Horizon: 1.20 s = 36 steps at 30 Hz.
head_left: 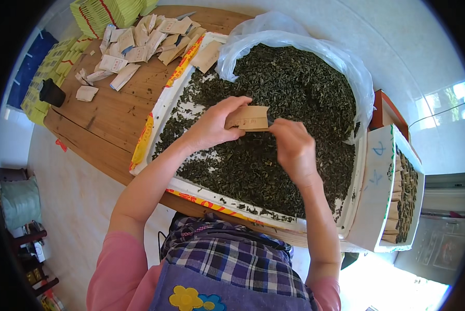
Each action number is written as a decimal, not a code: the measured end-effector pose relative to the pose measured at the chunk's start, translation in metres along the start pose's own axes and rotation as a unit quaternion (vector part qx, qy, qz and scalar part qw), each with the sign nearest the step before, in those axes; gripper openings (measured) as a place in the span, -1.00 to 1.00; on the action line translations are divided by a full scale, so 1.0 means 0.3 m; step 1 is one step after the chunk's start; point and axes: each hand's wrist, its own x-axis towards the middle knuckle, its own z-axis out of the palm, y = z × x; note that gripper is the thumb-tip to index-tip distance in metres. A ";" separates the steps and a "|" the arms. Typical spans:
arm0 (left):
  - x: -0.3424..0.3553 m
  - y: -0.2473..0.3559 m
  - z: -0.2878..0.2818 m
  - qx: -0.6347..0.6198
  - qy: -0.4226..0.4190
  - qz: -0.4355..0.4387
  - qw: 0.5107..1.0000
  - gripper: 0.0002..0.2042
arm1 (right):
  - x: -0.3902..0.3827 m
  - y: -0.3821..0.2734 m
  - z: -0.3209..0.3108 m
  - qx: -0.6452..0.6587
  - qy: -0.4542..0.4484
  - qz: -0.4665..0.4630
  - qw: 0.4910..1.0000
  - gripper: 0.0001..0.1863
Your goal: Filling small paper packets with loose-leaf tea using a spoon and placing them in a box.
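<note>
My left hand point(217, 122) grips a small brown paper packet point(248, 118) over a white tray point(157, 132) spread with dark, dry leaves point(258, 171). My right hand point(292, 145) is closed at the packet's right end, with a dark sliver of something between its fingers that I cannot make out. A crumpled clear plastic bag point(305, 36) lines the back and right of the leaf heap. Another brown packet point(205, 57) lies on the tray's back left corner.
A pile of paper packets point(131, 54) lies on the wooden table point(92, 124), left of the tray. Yellow stacks point(97, 15) and a black cup point(50, 93) are at the left. A white box point(372, 186) of upright filled packets and a red box point(382, 103) stand at the right.
</note>
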 end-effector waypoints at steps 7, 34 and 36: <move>-0.006 0.005 -0.032 0.044 0.049 0.046 0.997 -0.54 | -0.014 0.053 -0.112 -0.041 0.075 0.070 0.994 -0.84; 0.012 -0.022 -0.022 0.134 0.083 0.034 0.987 -0.53 | 0.073 0.035 0.001 -0.015 -0.009 -0.008 1.000 -0.80; 0.012 -0.018 -0.021 0.124 0.077 0.034 0.989 -0.53 | 0.099 0.004 -0.018 -0.081 -0.045 -0.086 0.992 -0.74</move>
